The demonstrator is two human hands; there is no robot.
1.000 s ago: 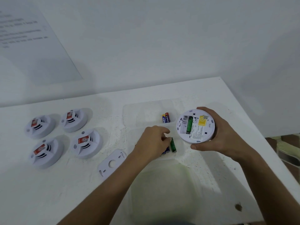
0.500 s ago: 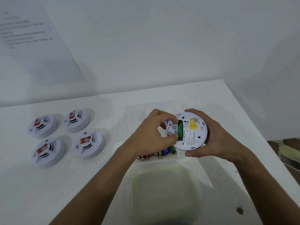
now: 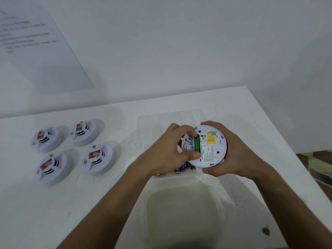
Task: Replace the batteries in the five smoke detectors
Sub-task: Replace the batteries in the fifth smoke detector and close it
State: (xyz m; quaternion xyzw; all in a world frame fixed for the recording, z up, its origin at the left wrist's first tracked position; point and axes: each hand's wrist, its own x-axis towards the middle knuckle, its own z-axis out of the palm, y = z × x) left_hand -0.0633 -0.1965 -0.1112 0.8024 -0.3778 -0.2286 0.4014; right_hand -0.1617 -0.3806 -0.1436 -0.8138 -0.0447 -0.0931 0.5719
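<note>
My right hand (image 3: 233, 155) grips a white round smoke detector (image 3: 210, 151), held back side up above the table, its battery bay uncovered and a yellow label on it. A green battery (image 3: 197, 145) lies in the bay. My left hand (image 3: 168, 151) pinches this battery between forefinger and thumb at the bay's left side. Below the hands, several loose batteries (image 3: 185, 167), blue, green and dark, lie in a clear tray (image 3: 143, 121). Several more white detectors stand face up at the left, the nearest one (image 3: 98, 159) with a red sticker.
A clear lid or shallow container (image 3: 181, 211) with a greenish tint lies near the front edge. The white table (image 3: 125, 112) ends at the right, where the edge runs diagonally. A paper sheet (image 3: 36, 47) hangs on the wall at the back left.
My left hand left the batteries in the tray and came up to the detector with a green battery, pressing it into the bay. The detector shifted slightly left and tilted toward me.
</note>
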